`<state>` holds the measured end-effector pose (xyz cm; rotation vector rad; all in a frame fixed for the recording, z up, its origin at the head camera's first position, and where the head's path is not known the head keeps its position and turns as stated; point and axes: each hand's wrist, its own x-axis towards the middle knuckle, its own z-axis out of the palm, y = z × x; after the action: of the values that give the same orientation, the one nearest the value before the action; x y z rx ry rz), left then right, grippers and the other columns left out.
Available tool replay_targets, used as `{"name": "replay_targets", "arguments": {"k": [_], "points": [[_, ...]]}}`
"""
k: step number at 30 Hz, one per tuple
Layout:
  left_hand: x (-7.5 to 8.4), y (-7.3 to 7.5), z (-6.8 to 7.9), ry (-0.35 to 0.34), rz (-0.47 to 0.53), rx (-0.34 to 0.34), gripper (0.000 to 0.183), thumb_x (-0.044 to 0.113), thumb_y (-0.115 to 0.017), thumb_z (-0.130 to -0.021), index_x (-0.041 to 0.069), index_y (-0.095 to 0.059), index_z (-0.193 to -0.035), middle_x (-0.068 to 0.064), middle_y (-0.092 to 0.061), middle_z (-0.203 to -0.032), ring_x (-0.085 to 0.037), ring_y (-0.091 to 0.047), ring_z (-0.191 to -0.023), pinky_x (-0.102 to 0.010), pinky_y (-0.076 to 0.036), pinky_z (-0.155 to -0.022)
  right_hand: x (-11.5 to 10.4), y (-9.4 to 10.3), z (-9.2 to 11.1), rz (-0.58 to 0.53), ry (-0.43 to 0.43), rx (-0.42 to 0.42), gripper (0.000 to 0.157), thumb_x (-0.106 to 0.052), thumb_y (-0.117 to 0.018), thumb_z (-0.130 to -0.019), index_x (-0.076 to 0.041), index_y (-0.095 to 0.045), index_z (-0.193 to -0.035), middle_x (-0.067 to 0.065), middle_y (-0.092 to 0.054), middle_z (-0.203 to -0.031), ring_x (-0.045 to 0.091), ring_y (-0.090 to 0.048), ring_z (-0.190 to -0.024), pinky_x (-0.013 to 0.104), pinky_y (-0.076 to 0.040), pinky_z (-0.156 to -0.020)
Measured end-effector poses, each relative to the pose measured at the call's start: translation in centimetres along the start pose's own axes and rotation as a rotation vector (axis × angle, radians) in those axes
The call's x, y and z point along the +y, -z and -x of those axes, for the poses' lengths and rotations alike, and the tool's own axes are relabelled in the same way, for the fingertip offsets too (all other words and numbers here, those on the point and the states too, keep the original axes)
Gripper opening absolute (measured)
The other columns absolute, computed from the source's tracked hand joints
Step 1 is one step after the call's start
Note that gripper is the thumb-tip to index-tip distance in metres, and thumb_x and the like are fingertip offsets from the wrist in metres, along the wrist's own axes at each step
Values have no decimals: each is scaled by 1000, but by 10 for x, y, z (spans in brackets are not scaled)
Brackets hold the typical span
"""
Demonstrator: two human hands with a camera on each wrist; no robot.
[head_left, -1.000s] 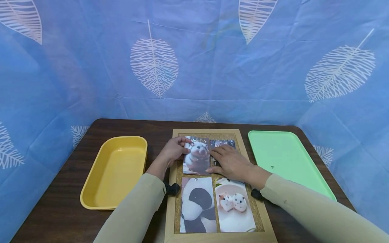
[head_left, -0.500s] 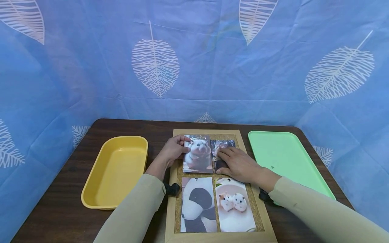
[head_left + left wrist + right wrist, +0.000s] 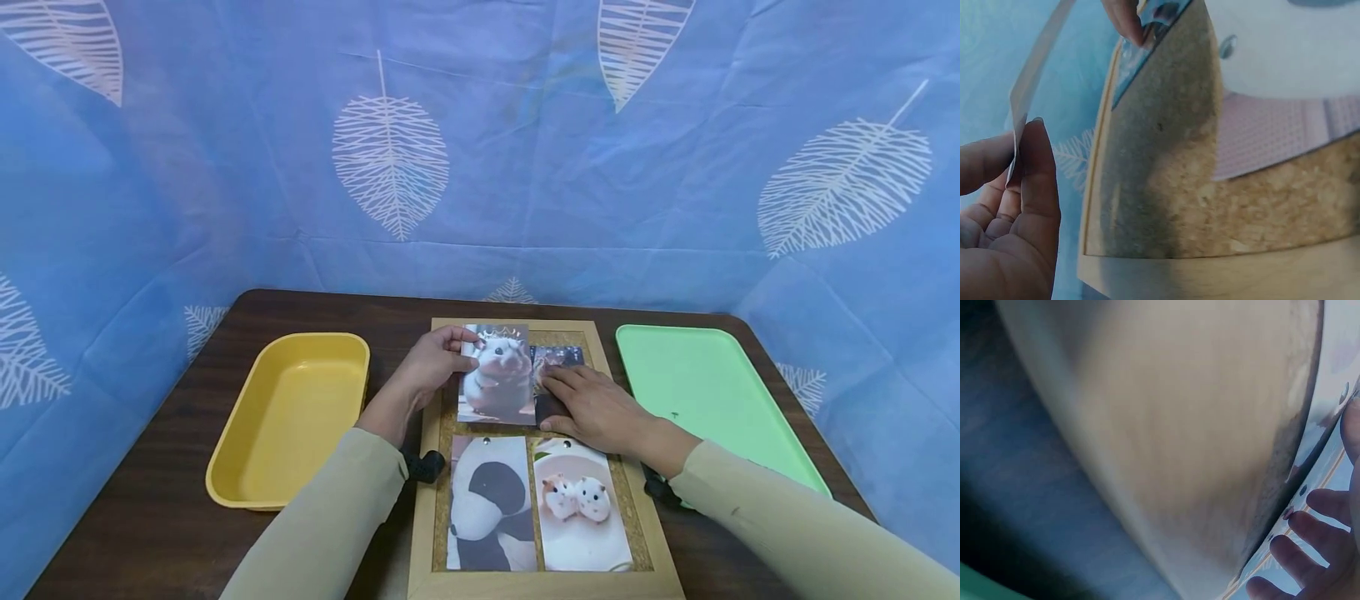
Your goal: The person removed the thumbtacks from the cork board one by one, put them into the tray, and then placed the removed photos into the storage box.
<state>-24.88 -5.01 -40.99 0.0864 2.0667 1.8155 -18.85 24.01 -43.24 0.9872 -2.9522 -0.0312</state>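
Observation:
My left hand [image 3: 427, 367] pinches a photo of a white hamster wearing a crown [image 3: 497, 383] by its left edge. In the left wrist view the photo [image 3: 1032, 81] is nearly edge-on between thumb and finger, raised off the wood-framed corkboard [image 3: 1241, 206]. My right hand [image 3: 600, 412] lies over a dark photo [image 3: 566, 356] at the board's upper right, its fingers extended and touching it; they hide much of that picture. Below, a panda photo [image 3: 491, 508] and a photo of two hamsters [image 3: 581, 508] lie on the board, each with a pin at its top.
A yellow tray [image 3: 288, 417] stands left of the corkboard. To the right is a green tray [image 3: 697, 375] with a small dark item [image 3: 674, 415] that may be a pin or a mark. The dark wooden table [image 3: 150, 517] backs onto a blue leaf-patterned cloth [image 3: 525, 167].
My left hand has lifted the crowned hamster photo slightly up and away from the board. My right hand has moved right, off that photo's edge and onto the dark photo.

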Motion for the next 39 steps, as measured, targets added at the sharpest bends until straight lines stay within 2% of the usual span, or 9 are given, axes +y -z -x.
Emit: {"name": "replay_targets", "arguments": {"k": [6,10,13,17,20,24,29,39], "points": [[12,2,9,-25,6,-34,28,3,-71,-100,12,-68,-126,-7,-56,-101,-26,-54,-85,-46,-49,-81,0,0,0,3,12,2,70,-51,-62,-105,-2,-53,-154,20,-54,-155,41,-52,-143,57,-43,-118],[24,4,17,-20,1,-54,30,2,-70,-100,12,-67,-128,-8,-58,-103,-30,-55,-86,-52,-50,-85,1,1,1,2,10,-2,70,-52,-61,-105,-1,-54,-153,21,-55,-155,41,-52,-143,57,-44,-117],[31,7,22,-12,7,-62,32,2,-70,-100,12,-67,-129,-8,-59,-105,-27,-57,-85,-46,-53,-83,2,1,3,3,5,-2,69,-52,-60,-105,-1,-55,-152,21,-56,-154,41,-53,-141,58,-45,-116],[37,14,27,-8,17,-67,33,0,-70,-99,10,-66,-130,-8,-59,-106,-21,-56,-81,-34,-53,-74,5,0,6,0,-3,3,67,-51,-60,-105,-1,-57,-150,21,-58,-151,42,-55,-139,59,-46,-114],[40,22,30,-11,9,-64,33,-1,-70,-99,10,-65,-130,-9,-59,-108,-20,-56,-80,-33,-52,-73,6,0,9,-4,0,13,65,-49,-61,-105,0,-58,-148,21,-59,-149,43,-55,-138,59,-47,-113],[42,36,35,-9,-2,-50,33,-1,-70,-99,10,-65,-130,-10,-57,-109,-21,-55,-82,-35,-51,-75,8,-1,11,-4,7,30,64,-49,-62,-105,0,-59,-147,22,-60,-147,43,-56,-137,59,-47,-112],[46,57,44,0,-16,-32,34,-1,-69,-100,9,-64,-132,-10,-57,-109,-21,-58,-85,-31,-55,-75,10,-2,13,-23,9,40,63,-47,-63,-105,0,-59,-147,22,-60,-147,44,-56,-137,60,-46,-113],[49,117,70,33,-48,-24,38,1,-63,-105,5,-54,-141,-8,-54,-114,-17,-61,-87,-28,-57,-76,14,0,19,-46,-34,-2,65,-47,-63,-105,0,-57,-149,22,-57,-150,45,-54,-139,61,-44,-114]]}}
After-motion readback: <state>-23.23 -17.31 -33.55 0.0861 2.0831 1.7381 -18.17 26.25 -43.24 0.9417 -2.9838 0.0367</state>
